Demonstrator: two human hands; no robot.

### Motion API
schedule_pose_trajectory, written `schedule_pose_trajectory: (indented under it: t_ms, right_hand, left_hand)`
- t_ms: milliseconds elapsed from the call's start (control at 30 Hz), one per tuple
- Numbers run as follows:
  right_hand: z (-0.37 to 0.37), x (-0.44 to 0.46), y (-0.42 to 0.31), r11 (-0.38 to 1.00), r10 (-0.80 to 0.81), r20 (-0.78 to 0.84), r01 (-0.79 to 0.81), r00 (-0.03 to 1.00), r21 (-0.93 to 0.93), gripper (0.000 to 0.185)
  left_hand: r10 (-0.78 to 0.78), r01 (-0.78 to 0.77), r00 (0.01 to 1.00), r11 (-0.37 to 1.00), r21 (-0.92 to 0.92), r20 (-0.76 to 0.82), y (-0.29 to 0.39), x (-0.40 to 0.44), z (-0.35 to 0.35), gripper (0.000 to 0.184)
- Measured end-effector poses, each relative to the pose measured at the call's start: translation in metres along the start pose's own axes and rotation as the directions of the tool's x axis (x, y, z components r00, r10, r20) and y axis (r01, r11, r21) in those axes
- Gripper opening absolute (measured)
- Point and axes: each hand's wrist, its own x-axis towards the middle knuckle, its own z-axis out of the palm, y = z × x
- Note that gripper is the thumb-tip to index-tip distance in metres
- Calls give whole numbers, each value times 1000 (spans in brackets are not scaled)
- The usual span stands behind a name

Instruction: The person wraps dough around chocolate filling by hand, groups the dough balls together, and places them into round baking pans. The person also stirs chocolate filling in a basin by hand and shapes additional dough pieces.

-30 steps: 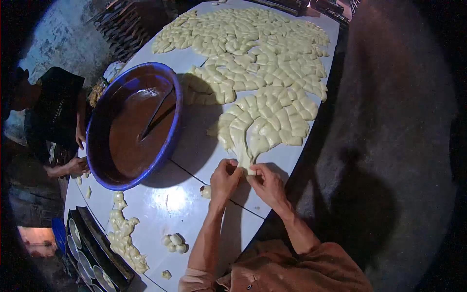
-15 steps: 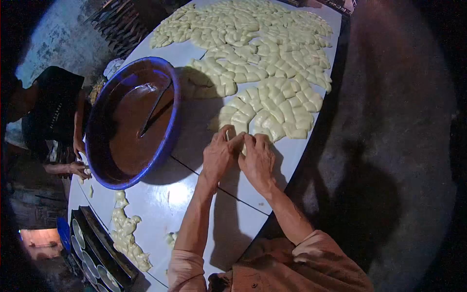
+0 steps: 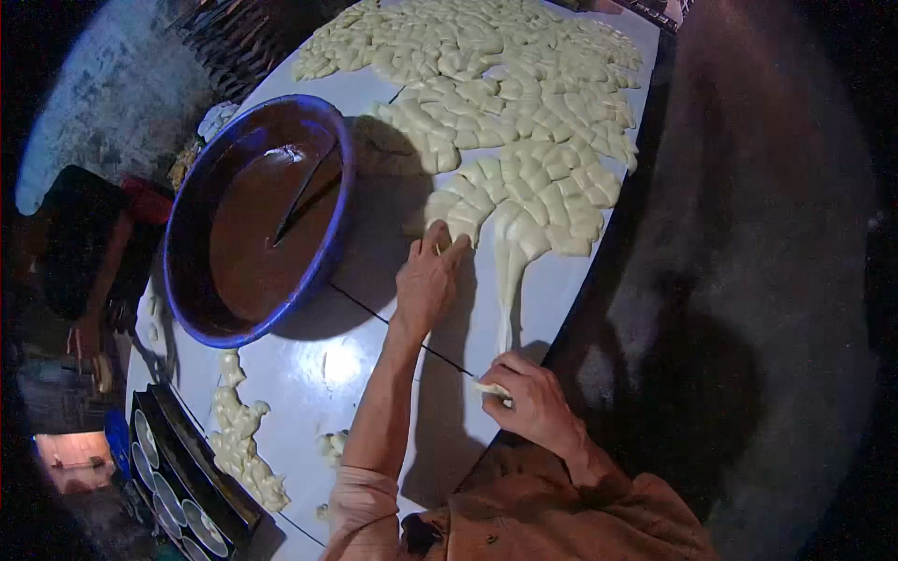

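Observation:
Pale dough pieces [image 3: 552,192] lie pressed side by side in a large sheet on the white table [image 3: 318,402]. My right hand [image 3: 535,402] is closed on dough near the table's right edge, and a stretched strand [image 3: 508,290] runs from the sheet down to it. My left hand [image 3: 430,276] rests at the lower left edge of the sheet, fingers apart, fingertips touching the dough. Left of that hand stands a blue basin [image 3: 346,201] of brown liquid [image 3: 253,234] with a dark stick [image 3: 299,201] in it.
Lumpy dough [image 3: 238,439] lies at the lower left, beside dark racks of round tins [image 3: 168,496]. Small dough pieces [image 3: 332,447] sit left of my left forearm. A co-worker [image 3: 89,252] in dark clothing is beyond the basin. Dark floor lies right of the table.
My hands, together before, are now apart. The right one has drawn back toward me, stretching a dough strand; the left stays by the sheet. The co-worker's hand has moved away from the table.

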Motion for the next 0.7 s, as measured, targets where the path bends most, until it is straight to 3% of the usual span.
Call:
schedule_pose_trajectory:
  t_ms: [33, 133, 167, 200, 233, 300, 367, 400, 433, 467, 533, 600, 633, 700]
  right_hand:
    - [4, -10, -1, 1000, -30, -17, 30, 999, 10, 23]
    - [11, -24, -9, 980, -199, -16, 199, 980, 14, 24]
    - [15, -24, -12, 960, -280, -4, 280, 960, 13, 26]
    - [19, -23, -15, 933, -359, 7, 358, 933, 16, 28]
    - [23, -21, -22, 917, -397, -1, 397, 918, 38, 30]
    - [46, -20, -19, 925, -380, 153, 370, 912, 91, 31]
    - [82, -31, -1, 908, -409, 245, 366, 879, 202, 31]
    - [91, -35, -2, 931, -352, 293, 302, 889, 205, 30]
    - [98, -40, -4, 950, -297, 343, 239, 891, 203, 29]
    - [106, -44, -5, 965, -240, 395, 175, 887, 195, 28]
    - [121, -51, -5, 962, -230, 310, 166, 923, 218, 36]
    - [131, -52, -12, 965, -167, 197, 120, 966, 232, 44]
    - [129, -45, -16, 978, -181, 138, 164, 974, 128, 49]
    - [116, -32, -35, 990, -116, 79, 109, 990, 89, 53]
  left_hand:
    - [19, -20, 1000, 1000, -19, -12, 1, -6, -2, 39]
    - [-118, 53, 981, 927, -372, -154, 15, -53, -17, 35]
    - [-233, 199, 972, 775, -600, 22, 16, -73, -22, 38]
    - [-343, 488, 869, 479, -730, 356, 27, -94, -43, 39]
    - [-328, 627, 779, 452, -635, 535, 23, -123, -49, 50]
    - [-209, 712, 700, 138, -688, 683, 27, -174, -63, 67]
    - [-290, 773, 611, 17, -634, 736, 31, -213, -71, 67]
    - [-332, 788, 568, -42, -614, 753, 31, -231, -75, 67]
    - [-311, 691, 673, -56, -720, 671, 25, -249, -69, 55]
    - [-333, 674, 681, -63, -736, 652, 23, -267, -64, 50]
    - [-394, 630, 693, -76, -773, 604, 28, -287, -65, 46]
    - [-443, 579, 628, -284, -764, 640, 25, -308, -62, 40]
    - [-484, 546, 616, -306, -780, 622, 24, -318, -62, 39]
    - [-559, 453, 609, -337, -825, 563, 23, -339, -65, 33]
